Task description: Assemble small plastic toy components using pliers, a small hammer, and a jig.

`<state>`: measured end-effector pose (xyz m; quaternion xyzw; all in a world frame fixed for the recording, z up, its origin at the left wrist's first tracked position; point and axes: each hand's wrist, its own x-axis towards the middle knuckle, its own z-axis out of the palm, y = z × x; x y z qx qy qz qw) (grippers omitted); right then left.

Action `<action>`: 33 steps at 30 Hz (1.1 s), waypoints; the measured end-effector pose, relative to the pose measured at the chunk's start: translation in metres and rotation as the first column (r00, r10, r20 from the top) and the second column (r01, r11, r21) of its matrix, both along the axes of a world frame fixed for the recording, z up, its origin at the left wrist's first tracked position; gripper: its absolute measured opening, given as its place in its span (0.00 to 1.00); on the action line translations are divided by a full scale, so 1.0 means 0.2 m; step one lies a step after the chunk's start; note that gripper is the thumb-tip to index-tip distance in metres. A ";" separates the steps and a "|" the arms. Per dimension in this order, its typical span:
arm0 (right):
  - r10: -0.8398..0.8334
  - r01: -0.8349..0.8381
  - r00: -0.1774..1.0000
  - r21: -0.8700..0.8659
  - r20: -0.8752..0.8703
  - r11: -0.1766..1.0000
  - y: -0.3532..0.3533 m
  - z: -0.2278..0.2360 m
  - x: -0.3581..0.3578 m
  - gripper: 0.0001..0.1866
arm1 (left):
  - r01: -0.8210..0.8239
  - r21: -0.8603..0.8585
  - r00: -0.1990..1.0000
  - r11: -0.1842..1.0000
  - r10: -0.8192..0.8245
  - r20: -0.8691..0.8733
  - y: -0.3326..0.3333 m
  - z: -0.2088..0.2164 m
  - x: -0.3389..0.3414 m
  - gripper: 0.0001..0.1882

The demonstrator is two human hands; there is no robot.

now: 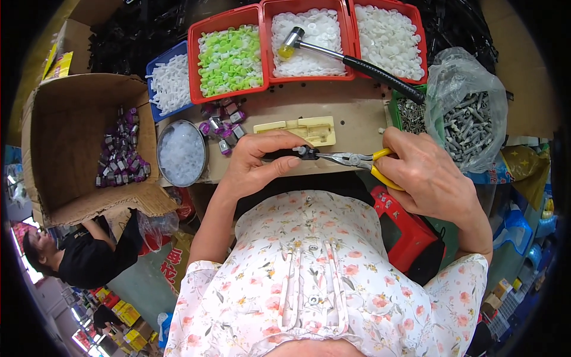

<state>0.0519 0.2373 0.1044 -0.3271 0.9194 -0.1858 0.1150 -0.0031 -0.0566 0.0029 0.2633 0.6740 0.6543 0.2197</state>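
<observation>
My left hand (253,165) pinches a small black part (307,153) between thumb and fingers, above the table's near edge. Yellow-handled needle-nose pliers (351,159) are gripped in my right hand (431,178). Their jaws point left and their tips meet the black part; whether they clamp it is too small to tell. Just beyond lies a cream-yellow plastic fixture (318,132) with recesses. Several metal-and-purple pieces (225,126) are piled past my left hand.
A hammer (380,72) lies across red bins (309,78) of white and green plastic pieces. Leftward stand a blue tray (150,89), a bowl (206,156) of clear gel and a cardboard box (53,131). At right, a plastic bag (443,74) holds grey pieces. Another person (98,256) is far left.
</observation>
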 end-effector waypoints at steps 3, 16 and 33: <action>0.014 -0.014 1.000 0.047 -0.004 0.999 -0.01 0.01 0.00 0.11 | 0.028 -0.026 0.999 0.999 -0.028 -0.028 0.01 0.02 0.00 0.15; 0.042 -0.039 0.999 0.232 -0.005 0.972 -0.04 0.13 -0.02 0.09 | 0.079 -0.130 0.986 0.988 -0.097 -0.136 0.03 0.05 -0.02 0.13; -0.238 0.240 0.970 0.035 -0.056 0.970 0.02 -0.09 -0.02 0.11 | -0.155 0.211 0.949 0.965 0.086 0.303 -0.03 -0.04 0.05 0.19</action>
